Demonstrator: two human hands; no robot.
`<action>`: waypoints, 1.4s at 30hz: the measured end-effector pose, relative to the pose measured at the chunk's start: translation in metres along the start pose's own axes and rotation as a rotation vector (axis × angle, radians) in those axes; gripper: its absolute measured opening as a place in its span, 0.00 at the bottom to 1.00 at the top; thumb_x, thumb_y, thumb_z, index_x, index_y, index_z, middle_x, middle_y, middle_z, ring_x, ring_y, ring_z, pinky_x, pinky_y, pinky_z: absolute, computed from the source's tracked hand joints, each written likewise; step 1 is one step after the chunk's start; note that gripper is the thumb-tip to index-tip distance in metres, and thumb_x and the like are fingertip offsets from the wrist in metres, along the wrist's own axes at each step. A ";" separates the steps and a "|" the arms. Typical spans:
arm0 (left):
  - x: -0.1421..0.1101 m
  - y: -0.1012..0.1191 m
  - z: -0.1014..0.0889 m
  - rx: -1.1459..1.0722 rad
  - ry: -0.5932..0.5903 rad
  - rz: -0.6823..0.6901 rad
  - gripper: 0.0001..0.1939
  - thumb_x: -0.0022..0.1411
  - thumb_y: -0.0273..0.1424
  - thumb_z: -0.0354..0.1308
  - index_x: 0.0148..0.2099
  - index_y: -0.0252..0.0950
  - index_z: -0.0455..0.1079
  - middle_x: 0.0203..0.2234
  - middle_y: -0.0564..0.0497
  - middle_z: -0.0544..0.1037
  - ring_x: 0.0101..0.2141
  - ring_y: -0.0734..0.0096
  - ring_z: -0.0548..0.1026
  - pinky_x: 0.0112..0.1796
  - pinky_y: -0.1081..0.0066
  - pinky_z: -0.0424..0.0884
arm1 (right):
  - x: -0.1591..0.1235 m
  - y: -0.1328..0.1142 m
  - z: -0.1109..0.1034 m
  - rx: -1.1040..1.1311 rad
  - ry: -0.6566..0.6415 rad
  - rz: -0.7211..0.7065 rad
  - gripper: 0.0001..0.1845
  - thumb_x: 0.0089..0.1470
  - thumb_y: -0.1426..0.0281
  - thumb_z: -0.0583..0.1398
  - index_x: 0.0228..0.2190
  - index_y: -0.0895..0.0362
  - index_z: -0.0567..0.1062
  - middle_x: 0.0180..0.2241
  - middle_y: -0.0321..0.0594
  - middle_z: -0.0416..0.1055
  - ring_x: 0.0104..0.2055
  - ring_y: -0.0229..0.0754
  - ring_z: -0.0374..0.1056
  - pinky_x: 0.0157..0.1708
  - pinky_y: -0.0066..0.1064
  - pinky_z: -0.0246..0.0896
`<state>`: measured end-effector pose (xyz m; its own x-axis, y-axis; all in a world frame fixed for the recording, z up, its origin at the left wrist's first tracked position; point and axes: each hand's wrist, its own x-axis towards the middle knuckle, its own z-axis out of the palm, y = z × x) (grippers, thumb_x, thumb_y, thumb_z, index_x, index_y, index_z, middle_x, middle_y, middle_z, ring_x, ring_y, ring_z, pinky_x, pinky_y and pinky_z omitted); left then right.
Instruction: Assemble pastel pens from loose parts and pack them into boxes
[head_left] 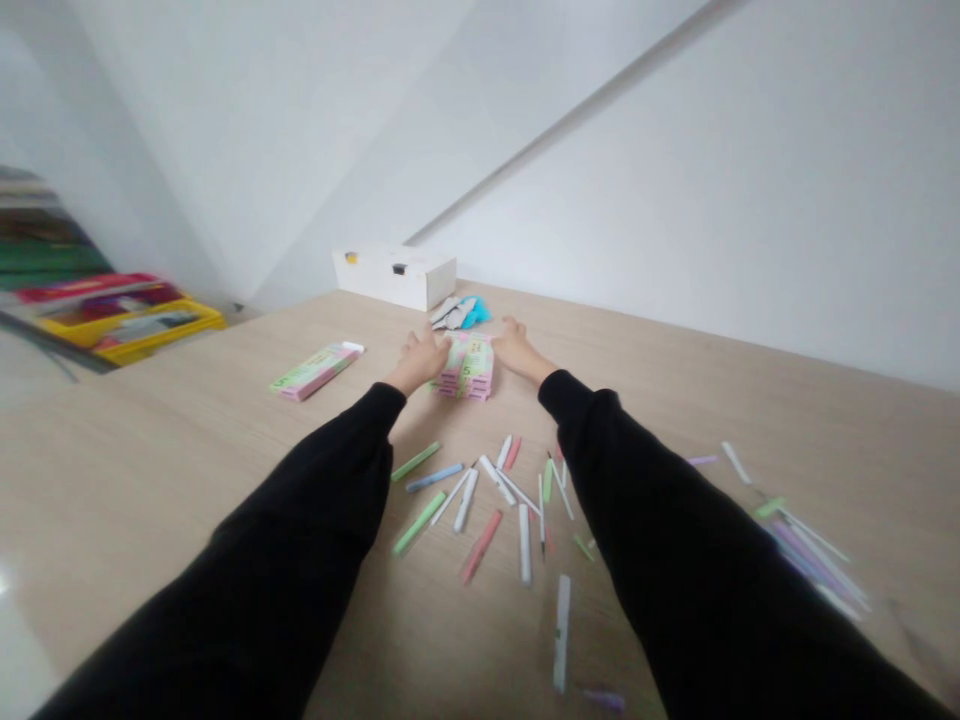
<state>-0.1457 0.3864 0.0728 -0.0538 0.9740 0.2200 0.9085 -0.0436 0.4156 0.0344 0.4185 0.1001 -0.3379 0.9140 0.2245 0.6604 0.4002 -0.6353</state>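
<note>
Both arms in black sleeves reach far across a light wooden table (187,470). My left hand (421,360) presses against the left side of a small stack of pink and green flat boxes (469,368), fingers curled on it. My right hand (516,348) rests against the stack's right side, fingers partly wrapped round it. Between my forearms lie several loose pens and caps (480,500) in white, green, pink and blue.
A single pink and green box (316,370) lies to the left. A white box (395,273) stands at the back, with grey and blue scraps (461,313) beside it. More pens (814,560) lie at the right. A yellow tray (131,322) sits far left.
</note>
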 end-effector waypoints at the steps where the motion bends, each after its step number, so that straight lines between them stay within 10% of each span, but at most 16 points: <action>1: -0.007 -0.005 -0.009 -0.002 0.022 -0.035 0.22 0.72 0.36 0.55 0.62 0.30 0.67 0.58 0.34 0.72 0.55 0.50 0.74 0.54 0.49 0.73 | -0.008 -0.003 -0.016 -0.021 0.011 0.033 0.22 0.66 0.71 0.58 0.60 0.60 0.68 0.59 0.54 0.68 0.58 0.53 0.69 0.57 0.50 0.67; 8: -0.103 -0.038 -0.060 -0.079 -0.076 0.183 0.25 0.66 0.41 0.48 0.56 0.33 0.76 0.53 0.40 0.79 0.49 0.55 0.79 0.56 0.61 0.71 | -0.149 0.020 -0.124 -0.242 -0.233 0.031 0.16 0.57 0.71 0.59 0.47 0.57 0.78 0.50 0.49 0.79 0.48 0.50 0.76 0.53 0.42 0.69; 17: -0.195 -0.008 -0.045 -0.308 -0.231 0.236 0.27 0.61 0.52 0.51 0.44 0.36 0.78 0.45 0.41 0.82 0.45 0.52 0.79 0.47 0.60 0.75 | -0.352 0.086 -0.210 -0.240 -0.109 0.382 0.15 0.51 0.61 0.58 0.35 0.50 0.83 0.41 0.51 0.82 0.41 0.54 0.78 0.44 0.43 0.72; 26: -0.209 -0.006 -0.045 -0.348 -0.215 0.193 0.21 0.61 0.47 0.51 0.38 0.38 0.77 0.35 0.46 0.84 0.38 0.58 0.79 0.43 0.64 0.74 | -0.436 0.102 -0.172 -0.104 -0.009 0.374 0.19 0.49 0.51 0.61 0.36 0.47 0.84 0.39 0.50 0.83 0.39 0.57 0.80 0.40 0.48 0.77; 34: -0.212 -0.056 -0.008 -0.260 0.029 -0.099 0.26 0.66 0.47 0.42 0.34 0.37 0.75 0.17 0.52 0.71 0.25 0.62 0.73 0.29 0.68 0.65 | -0.427 0.060 -0.127 0.007 0.137 0.305 0.23 0.51 0.43 0.60 0.31 0.47 0.83 0.29 0.46 0.81 0.32 0.53 0.79 0.38 0.46 0.77; 42: -0.221 -0.045 -0.010 -0.217 -0.026 -0.128 0.33 0.69 0.46 0.32 0.20 0.40 0.67 0.19 0.46 0.75 0.27 0.59 0.74 0.35 0.64 0.66 | -0.418 0.055 -0.082 0.077 0.187 0.409 0.35 0.54 0.36 0.53 0.14 0.48 0.75 0.17 0.42 0.71 0.21 0.48 0.70 0.24 0.40 0.68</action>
<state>-0.1790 0.1711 0.0143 -0.1495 0.9800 0.1315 0.7847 0.0366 0.6188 0.2669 0.0640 0.0324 0.0723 0.9950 0.0684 0.6601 0.0037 -0.7512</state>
